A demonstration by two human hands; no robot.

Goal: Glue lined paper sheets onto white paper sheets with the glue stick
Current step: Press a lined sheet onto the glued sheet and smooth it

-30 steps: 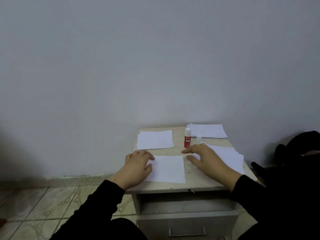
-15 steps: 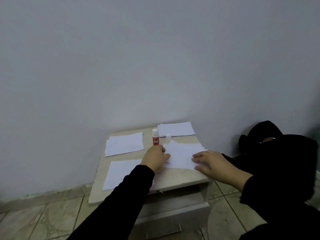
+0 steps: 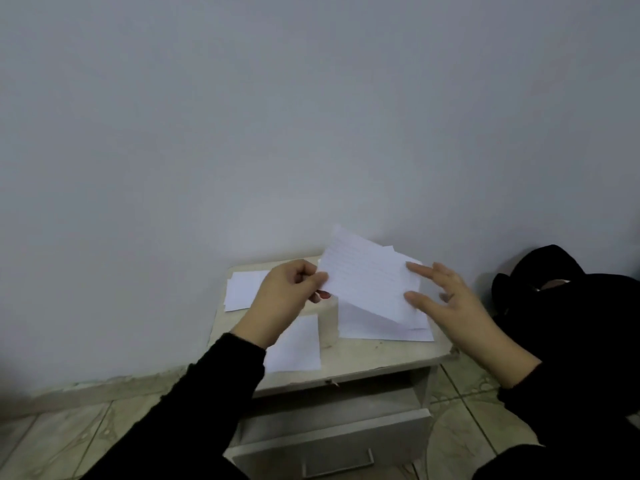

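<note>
Your small desk stands against a grey wall on tiled floor. Since a second ago, your left hand has pinched a lined sheet and lifted it above the stack; your right hand, fingers spread, steadies its edge.

Both arms wear long black sleeves: the left sleeve ends at the wrist, the right sleeve likewise. Hands are bare. Black clothing covers the body.

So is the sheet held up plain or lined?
Lined: the lifted sheet shows faint horizontal rules in the head view.
</note>
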